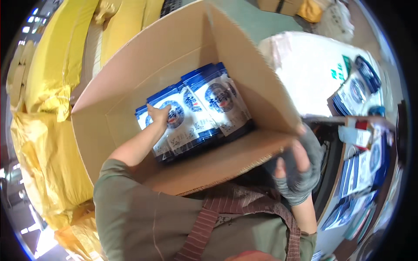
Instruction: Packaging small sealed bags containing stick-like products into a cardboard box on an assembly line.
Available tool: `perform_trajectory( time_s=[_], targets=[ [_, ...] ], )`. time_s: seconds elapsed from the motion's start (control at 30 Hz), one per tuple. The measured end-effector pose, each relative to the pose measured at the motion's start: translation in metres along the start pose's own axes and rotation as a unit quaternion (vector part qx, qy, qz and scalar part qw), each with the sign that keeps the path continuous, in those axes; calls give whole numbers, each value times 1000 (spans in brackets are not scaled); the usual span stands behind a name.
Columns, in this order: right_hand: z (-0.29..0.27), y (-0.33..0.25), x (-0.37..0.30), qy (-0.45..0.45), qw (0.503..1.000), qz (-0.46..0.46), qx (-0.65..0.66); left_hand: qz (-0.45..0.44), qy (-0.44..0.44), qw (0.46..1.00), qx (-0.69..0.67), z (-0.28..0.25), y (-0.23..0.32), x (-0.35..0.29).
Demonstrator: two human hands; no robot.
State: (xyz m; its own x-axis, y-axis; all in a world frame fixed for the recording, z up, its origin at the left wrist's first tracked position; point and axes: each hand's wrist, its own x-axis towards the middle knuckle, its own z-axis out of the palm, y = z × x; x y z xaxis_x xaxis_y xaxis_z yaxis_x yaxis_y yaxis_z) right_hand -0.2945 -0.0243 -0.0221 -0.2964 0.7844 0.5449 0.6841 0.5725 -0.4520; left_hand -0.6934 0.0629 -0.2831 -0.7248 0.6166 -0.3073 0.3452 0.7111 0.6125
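A large open cardboard box (pixel 170 48) stands in front of me, with several flat white and blue plastic pouches (pixel 198 114) overlapping in it. My left hand (pixel 159 115) reaches into the box with its thumb and fingers apart. It lies over the pouches on the left, touching their printed faces. My right hand (pixel 299 167), in a grey glove with bare fingertips, is outside the box at its near right corner. Its fingers are spread and somewhat blurred, with a fingertip against the corner.
Bulky yellow wrapped bundles (pixel 45 161) line the left side. A white wrapped bale (pixel 300 71) at the right carries a few more pouches (pixel 355 89). Below it, a shelf holds stacked blue and white packs (pixel 359 172). Another cardboard box (pixel 278 6) sits at the far side.
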Motion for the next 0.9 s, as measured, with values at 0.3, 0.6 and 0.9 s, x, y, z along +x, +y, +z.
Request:
perform_trajectory(
  time_s=[0.3,0.6,0.9],
  targets=[
    [-98,-64,-337,229,803,501,-225,630,-268,697,-212,-97,264,-287],
    [-137,-210,-616,321,350,661,-581,633,-735,238,41,36,116,-706],
    [-224,-126,-603,368,563,594,-442,739,-620,260,38,118,-80,-979]
  ],
)
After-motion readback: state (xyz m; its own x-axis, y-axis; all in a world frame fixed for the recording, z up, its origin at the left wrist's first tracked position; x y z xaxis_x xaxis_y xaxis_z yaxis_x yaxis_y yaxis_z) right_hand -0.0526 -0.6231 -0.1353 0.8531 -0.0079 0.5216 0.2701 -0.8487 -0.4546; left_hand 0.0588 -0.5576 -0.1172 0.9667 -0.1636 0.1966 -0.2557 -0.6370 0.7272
